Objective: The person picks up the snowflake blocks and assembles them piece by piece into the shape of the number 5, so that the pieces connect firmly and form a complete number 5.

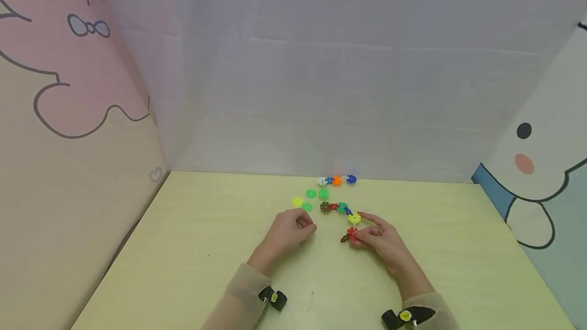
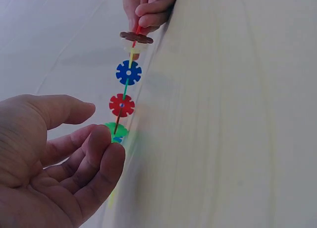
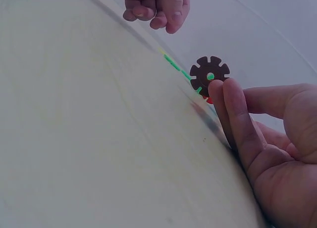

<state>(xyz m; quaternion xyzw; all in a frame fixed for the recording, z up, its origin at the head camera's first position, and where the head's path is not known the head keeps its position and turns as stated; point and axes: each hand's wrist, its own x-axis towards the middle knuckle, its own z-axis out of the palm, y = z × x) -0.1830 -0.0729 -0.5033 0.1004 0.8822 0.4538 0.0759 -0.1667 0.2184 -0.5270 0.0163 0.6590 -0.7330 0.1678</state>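
A zigzag chain of notched plastic snowflake discs runs down the table in the head view. My right hand (image 1: 384, 242) pinches the red disc (image 1: 351, 232) near the chain's front end, and its index finger reaches beside the yellow disc (image 1: 354, 218). Beyond the red one, a brown disc (image 1: 344, 239) sticks out to the left; in the right wrist view this brown disc (image 3: 200, 75) stands face-on by the fingertips. My left hand (image 1: 285, 229) holds nothing, its fingers loosely curled left of the chain. In the left wrist view, blue (image 2: 122, 72) and red (image 2: 116, 105) discs show beyond its fingertips.
Loose green (image 1: 311, 194) and yellow (image 1: 297, 201) discs lie beyond the left hand. Farther back, the chain carries a green disc (image 1: 323, 194), then an orange one (image 1: 337, 181) near the table's rear edge. A pale curtain (image 1: 293, 90) hangs behind the table (image 1: 206, 238).
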